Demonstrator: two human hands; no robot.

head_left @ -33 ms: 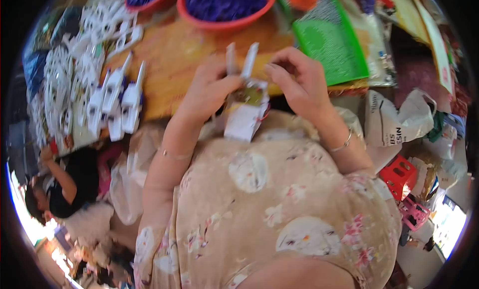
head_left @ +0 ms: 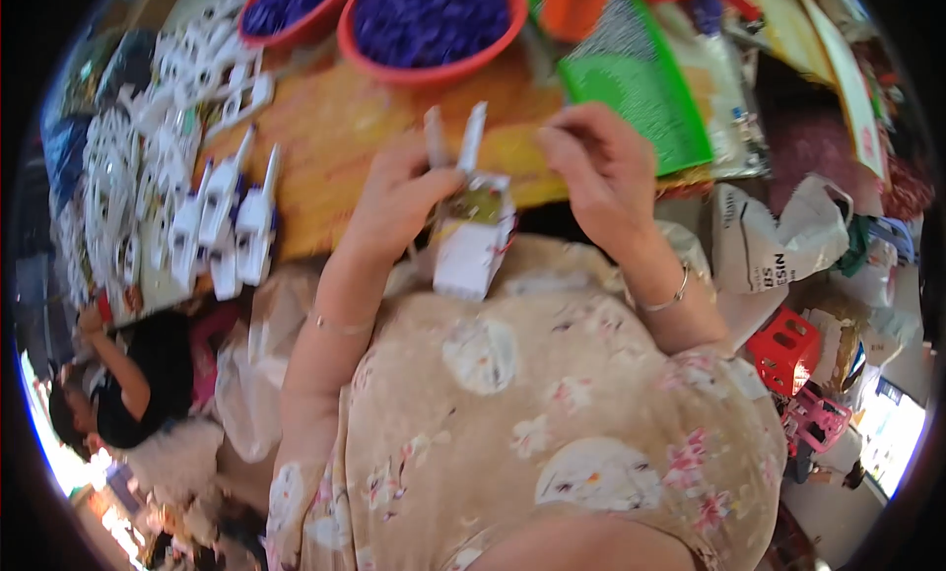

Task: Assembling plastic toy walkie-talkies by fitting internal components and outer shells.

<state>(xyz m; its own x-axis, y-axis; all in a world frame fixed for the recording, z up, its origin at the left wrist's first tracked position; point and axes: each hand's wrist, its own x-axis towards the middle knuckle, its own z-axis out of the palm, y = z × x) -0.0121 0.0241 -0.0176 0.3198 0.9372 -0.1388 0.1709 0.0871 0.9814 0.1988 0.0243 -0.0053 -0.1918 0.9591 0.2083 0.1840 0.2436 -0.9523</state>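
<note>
Two bent arms [head_left: 320, 339], left hand [head_left: 399, 195] clasping white casing [head_left: 467, 260]; right hand [head_left: 608, 172] raised apart, half-curled, any hold unclear

The head camera, left of a side-by-side pair, looks steeply down from the wearer's head, close above a floral garment [head_left: 581, 394] that fills six o'clock. It faces the counter [head_left: 315, 128] at twelve, with the left hand [head_left: 396, 195] near half past ten and the right hand [head_left: 606, 174] between one and two. The fisheye (wide enough to catch a person in black [head_left: 163, 359] past eight o'clock) bends edges toward its rim.
</note>
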